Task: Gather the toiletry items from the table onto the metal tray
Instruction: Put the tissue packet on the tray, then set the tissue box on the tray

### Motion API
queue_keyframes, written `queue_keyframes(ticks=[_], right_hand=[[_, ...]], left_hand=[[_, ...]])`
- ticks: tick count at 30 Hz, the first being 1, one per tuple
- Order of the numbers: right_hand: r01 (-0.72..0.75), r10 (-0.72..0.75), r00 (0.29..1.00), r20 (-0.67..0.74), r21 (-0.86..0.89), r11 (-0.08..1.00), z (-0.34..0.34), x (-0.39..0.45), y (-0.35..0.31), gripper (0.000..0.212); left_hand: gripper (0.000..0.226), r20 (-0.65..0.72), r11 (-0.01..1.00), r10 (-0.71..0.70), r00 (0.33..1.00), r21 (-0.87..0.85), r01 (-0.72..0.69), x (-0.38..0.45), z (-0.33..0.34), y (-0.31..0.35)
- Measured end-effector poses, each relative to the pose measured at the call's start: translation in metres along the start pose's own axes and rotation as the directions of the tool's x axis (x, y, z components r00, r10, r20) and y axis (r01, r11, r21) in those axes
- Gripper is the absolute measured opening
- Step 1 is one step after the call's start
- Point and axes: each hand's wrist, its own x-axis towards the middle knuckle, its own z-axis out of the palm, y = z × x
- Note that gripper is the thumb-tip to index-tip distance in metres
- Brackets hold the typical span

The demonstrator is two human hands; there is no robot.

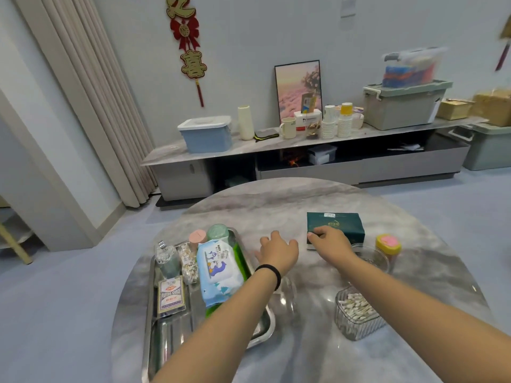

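Observation:
The metal tray (163, 335) lies at the left of the round marble table. On it are a blue-and-white baby wipes pack (218, 268) over a green item, a box of playing cards (171, 295), a clear bottle (166, 258), a pink cup (198, 236) and a green cup (218, 232). A dark green tissue pack (334, 226) sits on the table to the right. My right hand (329, 240) grips its near left corner. My left hand (278, 251) hovers open between the tray and the tissue pack, holding nothing.
A yellow-lidded jar (388, 246), a clear glass bowl (373, 258) and a clear ribbed container of small white pieces (356, 313) stand at the table's right. Another glass bowl (284, 294) sits under my left wrist. A low cabinet (304, 150) with boxes and cups lines the far wall.

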Motion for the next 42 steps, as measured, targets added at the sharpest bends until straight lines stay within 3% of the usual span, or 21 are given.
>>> queue_keyframes(ticks=[6, 10, 17, 25, 31, 38, 42], right_hand=[[-0.003, -0.015, 0.990, -0.139, -0.132, 0.991, -0.019, 0.030, 0.037, 0.045], [-0.042, 0.007, 0.994, -0.105, -0.334, 0.941, -0.027, 0.053, 0.051, 0.056], [-0.103, 0.108, 0.994, -0.011, -0.417, 0.903, -0.028, 0.080, 0.065, 0.065], [-0.041, 0.047, 0.998, 0.032, -0.158, 0.987, -0.034, 0.073, 0.052, 0.068], [0.127, -0.126, 0.992, 0.027, -0.046, 0.991, -0.032, 0.030, 0.004, 0.066], [0.293, -0.294, 0.953, 0.075, 0.018, 0.956, -0.017, -0.041, -0.049, 0.060], [0.366, -0.370, 0.926, 0.076, 0.070, 0.928, 0.003, -0.078, -0.072, 0.062]], left_hand=[[0.056, 0.070, 0.998, -0.009, 0.998, -0.064, 0.013, 0.034, 0.035, 0.032], [0.051, 0.104, 0.983, -0.012, 0.995, -0.180, 0.030, 0.065, 0.052, 0.047], [0.040, 0.141, 0.954, -0.030, 0.990, -0.292, 0.070, 0.099, 0.077, 0.046], [0.035, 0.061, 0.870, -0.008, 0.998, -0.491, 0.037, 0.094, 0.077, 0.034], [0.036, -0.067, 0.766, -0.043, 0.997, -0.643, -0.010, 0.070, 0.027, 0.020], [0.061, -0.197, 0.613, -0.151, 0.969, -0.787, -0.064, 0.025, -0.039, -0.026], [0.044, -0.261, 0.560, -0.173, 0.950, -0.819, -0.124, -0.014, -0.076, -0.047]])
